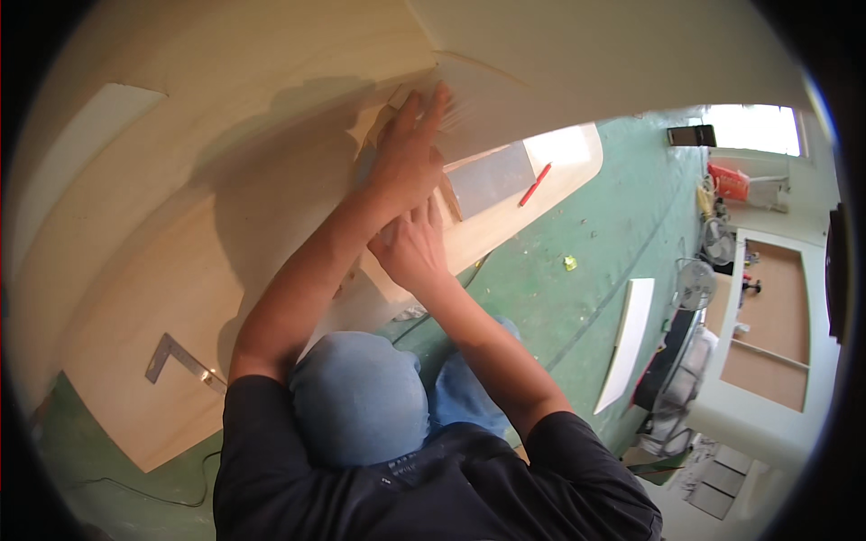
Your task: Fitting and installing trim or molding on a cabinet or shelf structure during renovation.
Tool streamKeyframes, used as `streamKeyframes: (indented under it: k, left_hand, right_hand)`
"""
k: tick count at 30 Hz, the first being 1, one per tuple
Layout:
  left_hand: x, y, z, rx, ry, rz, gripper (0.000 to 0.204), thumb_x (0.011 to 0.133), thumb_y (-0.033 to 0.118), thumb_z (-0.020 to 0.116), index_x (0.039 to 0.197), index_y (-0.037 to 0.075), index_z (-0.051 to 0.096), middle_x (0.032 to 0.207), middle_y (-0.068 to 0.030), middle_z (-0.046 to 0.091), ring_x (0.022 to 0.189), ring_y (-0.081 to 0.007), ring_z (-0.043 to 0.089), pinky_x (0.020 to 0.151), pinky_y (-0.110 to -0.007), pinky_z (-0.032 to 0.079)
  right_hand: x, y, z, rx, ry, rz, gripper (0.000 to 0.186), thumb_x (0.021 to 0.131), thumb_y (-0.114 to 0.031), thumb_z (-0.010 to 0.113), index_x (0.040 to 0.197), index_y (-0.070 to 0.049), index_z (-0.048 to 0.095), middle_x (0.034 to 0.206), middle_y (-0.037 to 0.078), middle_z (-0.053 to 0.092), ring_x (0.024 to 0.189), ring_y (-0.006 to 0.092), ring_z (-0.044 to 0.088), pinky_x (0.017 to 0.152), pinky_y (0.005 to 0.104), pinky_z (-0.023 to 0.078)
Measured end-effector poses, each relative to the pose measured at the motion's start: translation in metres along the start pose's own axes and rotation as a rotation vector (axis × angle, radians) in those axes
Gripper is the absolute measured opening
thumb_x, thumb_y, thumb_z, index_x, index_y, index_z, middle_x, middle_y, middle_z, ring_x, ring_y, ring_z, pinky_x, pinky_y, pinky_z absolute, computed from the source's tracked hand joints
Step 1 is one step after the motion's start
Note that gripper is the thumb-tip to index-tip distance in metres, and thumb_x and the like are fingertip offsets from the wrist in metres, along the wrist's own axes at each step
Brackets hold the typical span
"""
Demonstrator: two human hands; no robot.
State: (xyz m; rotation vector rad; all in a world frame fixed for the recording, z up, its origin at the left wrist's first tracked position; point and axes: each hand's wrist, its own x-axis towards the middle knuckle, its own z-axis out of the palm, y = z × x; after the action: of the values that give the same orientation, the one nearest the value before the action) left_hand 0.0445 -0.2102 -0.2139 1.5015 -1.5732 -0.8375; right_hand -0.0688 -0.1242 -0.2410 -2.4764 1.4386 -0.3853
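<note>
My left hand [406, 167] reaches up into the corner where the plywood base meets a pale curved panel [559, 54]. Its fore and middle fingers are stretched out, the tips against the panel's lower edge. Beside these fingers a small strip of light wood [397, 97] shows in part. Just below, my right hand [413, 251] rests on the plywood base [316, 234] with fingers spread and pointing away from me; their tips lie partly under the left hand. I see nothing gripped in either hand.
To the right, a grey rectangular sheet [494, 178] and a red pen [535, 185] lie on the base. A metal square [167, 356] sits at the lower left. On the green floor [577, 225] lies a white strip [625, 343]; fans [695, 285] and a cabinet frame [735, 388] stand beyond.
</note>
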Motion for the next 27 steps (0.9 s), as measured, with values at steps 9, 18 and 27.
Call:
streamKeyframes:
  k: [9,18,27]
  left_hand:
    - [0.011,0.021,-0.004,-0.126,0.09,0.087,0.092,0.087,0.003,0.059,0.165,0.0,0.011,0.163,-0.0293,0.03,0.152,-0.0414,0.031,0.122,-0.042,0.03]
    - [0.016,0.015,-0.029,-0.307,-0.141,-0.046,0.108,0.08,-0.015,0.053,0.168,0.011,-0.005,0.166,-0.0212,0.032,0.154,-0.0305,0.032,0.121,-0.034,0.029]
    - [0.021,-0.006,-0.039,-0.083,-0.17,0.027,0.109,0.08,-0.017,0.04,0.169,0.025,-0.009,0.168,-0.0237,0.028,0.154,-0.0345,0.035,0.122,-0.038,0.031]
  right_hand:
    - [-0.031,-0.021,0.007,0.042,-0.035,0.134,0.088,0.078,-0.036,0.081,0.146,0.007,0.044,0.154,0.031,0.039,0.14,0.045,0.039,0.116,0.0521,0.032]
    - [-0.035,-0.001,-0.005,0.178,0.118,0.094,0.061,0.081,-0.027,0.071,0.129,0.008,0.053,0.133,0.029,0.055,0.124,0.043,0.052,0.107,0.0484,0.043]
    - [-0.021,0.055,-0.023,0.394,0.166,0.245,0.033,0.088,-0.021,0.071,0.117,-0.005,0.068,0.111,0.021,0.068,0.105,0.04,0.064,0.093,0.0464,0.053]
